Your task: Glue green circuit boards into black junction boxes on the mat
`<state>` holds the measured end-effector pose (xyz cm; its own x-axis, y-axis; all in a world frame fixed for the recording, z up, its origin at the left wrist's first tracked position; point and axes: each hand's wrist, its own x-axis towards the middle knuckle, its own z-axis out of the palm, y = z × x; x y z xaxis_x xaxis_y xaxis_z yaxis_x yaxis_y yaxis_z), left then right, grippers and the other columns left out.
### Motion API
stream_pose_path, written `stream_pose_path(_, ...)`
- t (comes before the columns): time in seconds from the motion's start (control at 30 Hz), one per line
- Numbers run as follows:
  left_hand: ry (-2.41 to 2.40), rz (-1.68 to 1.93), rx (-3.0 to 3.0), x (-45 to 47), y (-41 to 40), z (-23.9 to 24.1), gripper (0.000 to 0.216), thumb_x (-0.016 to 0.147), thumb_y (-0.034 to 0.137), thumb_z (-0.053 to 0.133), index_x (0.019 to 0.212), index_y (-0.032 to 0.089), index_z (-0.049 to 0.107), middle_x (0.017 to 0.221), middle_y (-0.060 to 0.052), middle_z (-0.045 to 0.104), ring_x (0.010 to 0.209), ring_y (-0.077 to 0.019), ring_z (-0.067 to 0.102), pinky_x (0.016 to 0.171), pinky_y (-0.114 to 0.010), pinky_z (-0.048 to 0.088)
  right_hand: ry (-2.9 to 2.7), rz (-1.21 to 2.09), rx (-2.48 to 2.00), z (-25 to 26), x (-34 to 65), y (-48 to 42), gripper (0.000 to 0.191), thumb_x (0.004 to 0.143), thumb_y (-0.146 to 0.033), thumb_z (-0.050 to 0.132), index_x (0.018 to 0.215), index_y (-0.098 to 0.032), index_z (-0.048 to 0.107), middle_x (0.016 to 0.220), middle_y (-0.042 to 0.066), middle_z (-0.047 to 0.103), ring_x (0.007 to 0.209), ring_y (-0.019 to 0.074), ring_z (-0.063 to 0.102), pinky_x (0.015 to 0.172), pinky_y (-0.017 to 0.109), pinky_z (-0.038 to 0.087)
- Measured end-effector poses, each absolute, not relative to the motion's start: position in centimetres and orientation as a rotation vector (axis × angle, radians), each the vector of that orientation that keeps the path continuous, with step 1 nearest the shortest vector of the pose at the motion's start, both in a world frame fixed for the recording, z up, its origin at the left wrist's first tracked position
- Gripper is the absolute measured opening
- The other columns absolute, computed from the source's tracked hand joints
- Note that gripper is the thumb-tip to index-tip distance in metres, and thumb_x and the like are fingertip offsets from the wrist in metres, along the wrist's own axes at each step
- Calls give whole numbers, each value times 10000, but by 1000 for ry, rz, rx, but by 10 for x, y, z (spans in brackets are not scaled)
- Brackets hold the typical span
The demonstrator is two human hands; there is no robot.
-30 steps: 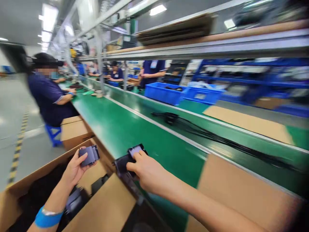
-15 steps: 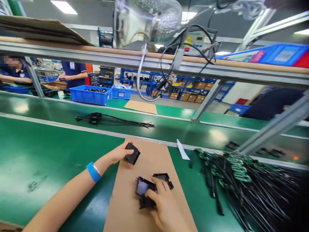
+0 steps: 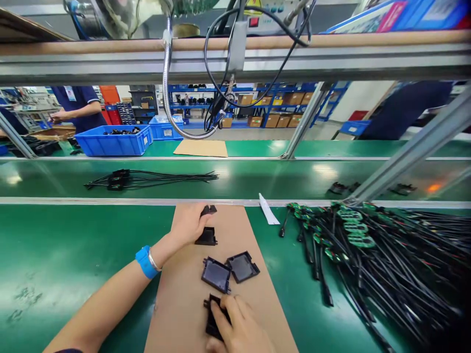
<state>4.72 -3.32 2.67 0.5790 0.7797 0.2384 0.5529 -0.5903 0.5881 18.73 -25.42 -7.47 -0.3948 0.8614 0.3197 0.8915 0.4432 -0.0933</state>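
My left hand (image 3: 189, 224), with a blue wristband, rests on a brown cardboard sheet (image 3: 191, 294) and closes around a small black plastic part (image 3: 208, 211). A second black part (image 3: 206, 237) lies just below that hand. Two open black plastic covers (image 3: 216, 274) (image 3: 242, 266) lie side by side in the middle of the sheet. My right hand (image 3: 239, 328) sits at the sheet's near end, fingers curled over another black housing (image 3: 212, 318).
A big pile of black cables with green circuit boards (image 3: 368, 255) covers the green bench to the right. A bundle of black wires (image 3: 147, 179) lies on the conveyor belt behind. Blue bins (image 3: 114, 139) and a worker stand at the far left. A metal frame post (image 3: 405, 157) slants at right.
My view swung from the cardboard box at the left to the sheet. Both hands carried black parts over; the right hand set two covers down and drew back with a third.
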Motion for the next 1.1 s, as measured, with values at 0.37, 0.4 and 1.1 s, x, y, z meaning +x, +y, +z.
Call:
stream_pose_path(0.37, 941, 538, 2553, 39, -12, -17, 323, 926, 273, 513, 1230, 198, 589, 1212, -101, 619, 1226, -289, 459, 1032, -517, 334, -2298, 185, -1659, -24, 198, -229, 627, 806, -377, 629, 1382, -175, 486, 1339, 153, 540, 1219, 360, 454, 978, 480, 454)
stream_pose_path(0.4, 922, 539, 2549, 37, -17, -19, 330, 920, 252, 500, 1231, 210, 598, 1213, -96, 629, 1233, -289, 449, 1038, -507, 328, -2309, 282, -1650, -19, 199, -225, 613, 815, -382, 622, 1380, -186, 490, 1336, 133, 549, 1229, 350, 444, 1005, 483, 432)
stream_pose_path(1.1, 781, 488, 2469, 32, -69, -22, 385, 949, 366, 424, 1277, 196, 530, 1309, -135, 529, 1287, -293, 392, 1097, -498, 308, -2167, 138, -1663, 4, 261, -72, 147, 930, -198, 496, 952, -130, 625, 1016, 96, 629, 994, 214, 561, 909, 430, 438)
